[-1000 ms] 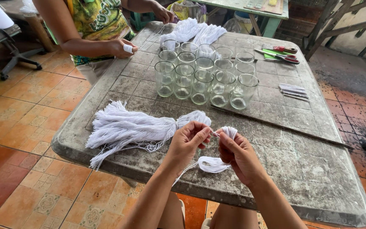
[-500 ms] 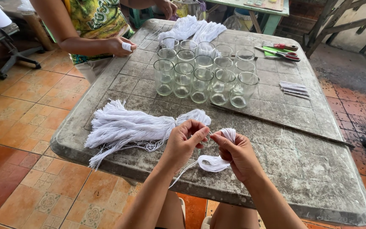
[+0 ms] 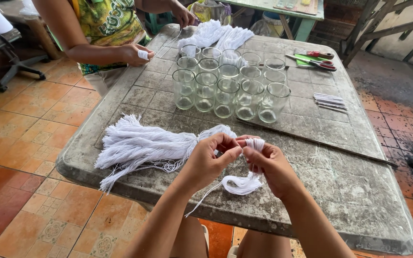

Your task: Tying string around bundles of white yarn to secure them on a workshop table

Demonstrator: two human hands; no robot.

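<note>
White cotton string fills the near part of the scene: a small bundle of string (image 3: pixel 253 145) is pinched between the person's two hands above the front edge of the grey, weathered worktop (image 3: pixel 354 191). The left hand (image 3: pixel 209 160) is closed on the string with thumb and fingers pressed together, and the right hand (image 3: pixel 271 165) grips the same bundle from the other side, its top loops poking up past the fingers; the two hands touch at the fingertips. Below them a looped tail of the string (image 3: pixel 240 184) hangs down and rests on the worktop, with a single thin strand trailing off toward the near edge. Just left of the hands lies a large tied hank of white string (image 3: pixel 144 145), its loose ends fanned out toward the left rim. Farther back, near the middle of the worktop, stands a tight cluster of clear drinking glasses (image 3: pixel 228 83), all upright in rows. Behind them sits another heap of white string (image 3: pixel 221 36). Red-handled scissors (image 3: pixel 314 58) lie at the far right, and a few short white sticks (image 3: pixel 330 101) lie to the right of the glasses. Another person stands at the far left corner, one hand (image 3: pixel 137 53) resting at the worktop's edge.
</note>
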